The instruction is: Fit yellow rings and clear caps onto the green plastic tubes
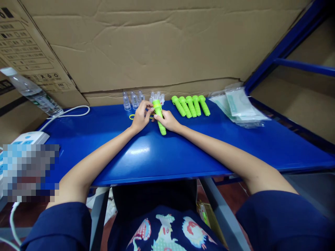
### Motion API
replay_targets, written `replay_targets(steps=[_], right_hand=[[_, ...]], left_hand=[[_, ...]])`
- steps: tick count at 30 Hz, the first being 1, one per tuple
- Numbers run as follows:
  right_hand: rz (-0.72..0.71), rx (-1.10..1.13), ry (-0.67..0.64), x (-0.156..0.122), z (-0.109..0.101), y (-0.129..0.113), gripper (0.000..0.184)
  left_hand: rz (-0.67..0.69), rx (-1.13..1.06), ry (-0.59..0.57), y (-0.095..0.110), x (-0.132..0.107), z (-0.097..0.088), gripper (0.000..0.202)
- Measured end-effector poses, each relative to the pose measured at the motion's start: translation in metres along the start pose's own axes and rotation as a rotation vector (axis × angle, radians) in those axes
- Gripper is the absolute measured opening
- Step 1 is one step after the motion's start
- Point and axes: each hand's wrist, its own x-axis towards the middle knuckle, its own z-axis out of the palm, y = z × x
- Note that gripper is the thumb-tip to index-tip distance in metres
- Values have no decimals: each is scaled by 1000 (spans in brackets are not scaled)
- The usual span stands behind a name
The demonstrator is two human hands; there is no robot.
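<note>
Right hand (170, 121) clamped on green torch (158, 111); left hand (140, 118) at its head, grip I can't tell; table edge (162, 176) well apart from torch.

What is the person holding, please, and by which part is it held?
A green flashlight: the right hand holds its shaft, below the wider head; the left hand is at that head.

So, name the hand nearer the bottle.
Left. The left hand is right of the bottle, across the table; the right hand is farther off on that side.
</note>
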Motion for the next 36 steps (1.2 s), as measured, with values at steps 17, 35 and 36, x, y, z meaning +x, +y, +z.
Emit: replay_targets(steps=[17, 35, 36], right_hand=[[-25, -118, 15, -2, 0, 0, 33], [-56, -30, 98, -3, 3, 0, 51], [-61, -35, 104, -3, 3, 0, 51]], left_hand=[[34, -32, -38, 2, 0, -1, 23], [-103, -98, -35, 6, -1, 2, 33], [-98, -93, -39, 6, 0, 1, 34]])
